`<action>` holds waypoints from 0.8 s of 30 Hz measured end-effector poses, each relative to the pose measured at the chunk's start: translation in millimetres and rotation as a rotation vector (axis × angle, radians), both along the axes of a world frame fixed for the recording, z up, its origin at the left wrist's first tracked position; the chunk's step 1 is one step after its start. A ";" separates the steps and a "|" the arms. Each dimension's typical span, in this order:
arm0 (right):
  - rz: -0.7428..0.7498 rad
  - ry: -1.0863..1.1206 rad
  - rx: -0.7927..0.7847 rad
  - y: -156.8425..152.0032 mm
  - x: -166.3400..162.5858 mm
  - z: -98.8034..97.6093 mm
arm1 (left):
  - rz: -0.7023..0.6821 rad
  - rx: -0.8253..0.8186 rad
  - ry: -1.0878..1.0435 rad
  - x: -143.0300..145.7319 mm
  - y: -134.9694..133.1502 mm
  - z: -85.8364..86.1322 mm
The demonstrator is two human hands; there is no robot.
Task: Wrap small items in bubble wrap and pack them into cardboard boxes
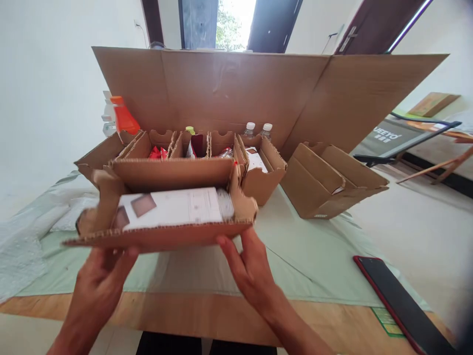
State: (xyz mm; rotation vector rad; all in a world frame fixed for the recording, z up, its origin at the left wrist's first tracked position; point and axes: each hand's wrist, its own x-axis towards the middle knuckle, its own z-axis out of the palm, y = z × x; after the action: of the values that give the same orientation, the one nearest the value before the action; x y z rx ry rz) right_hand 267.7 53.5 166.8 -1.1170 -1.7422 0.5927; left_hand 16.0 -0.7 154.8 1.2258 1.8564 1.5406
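Left hand [98,281], half-closed, gripping the held box [177,239] by its lower left | right hand [253,266], half-closed, supporting its lower right | held box, with white carton [172,207] inside, before the box row [264,185] | phone [401,301] right-front of row | cardboard screen [236,93] behind row

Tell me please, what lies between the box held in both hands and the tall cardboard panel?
The head view shows a row of open cardboard boxes, then capped bottles, between the held box and the panel.
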 end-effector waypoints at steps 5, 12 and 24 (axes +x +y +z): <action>-0.193 -0.040 0.050 3.6 34.9 13.6 | -0.254 0.218 -0.055 35.5 35.0 22.0; -0.433 -0.273 -0.051 -85.1 89.1 -60.6 | -0.497 -0.063 -0.150 61.4 -9.2 -49.5; -0.649 -0.286 0.110 -111.9 168.3 -125.1 | -0.994 0.038 -0.302 127.0 86.0 -59.0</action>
State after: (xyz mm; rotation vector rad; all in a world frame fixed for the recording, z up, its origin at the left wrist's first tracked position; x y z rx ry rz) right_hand 436.0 -58.4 41.6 -1.6400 -1.4899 -0.0649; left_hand 143.0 85.3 95.8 1.4874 0.7846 1.0828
